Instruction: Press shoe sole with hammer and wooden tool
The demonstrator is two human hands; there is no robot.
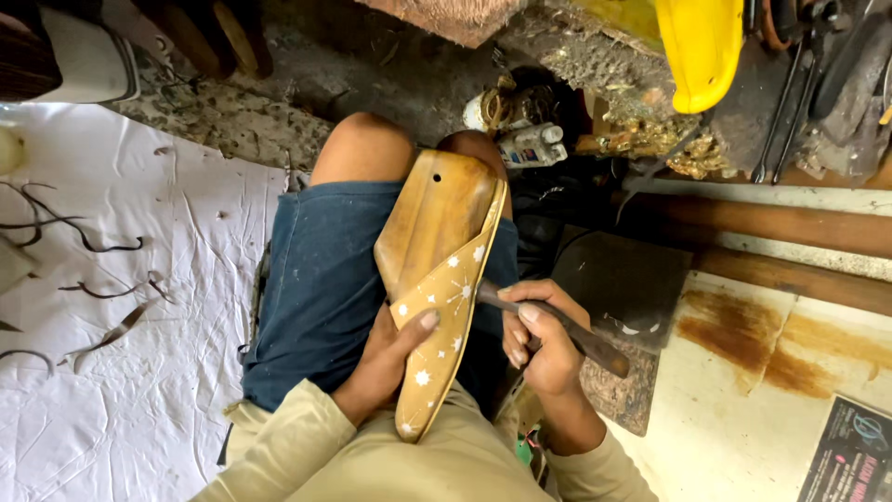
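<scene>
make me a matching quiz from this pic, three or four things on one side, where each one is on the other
Things:
1. wooden shoe last
2. dark-handled tool
3. white cloth
4. yellow plastic piece

Places:
A. spread on the floor at the left
B. at the top edge of the view
C. gripped in the right hand
D. on the lap, steadied by the left hand

Pairs: 1-D, 2-C, 3-A, 4-B
</scene>
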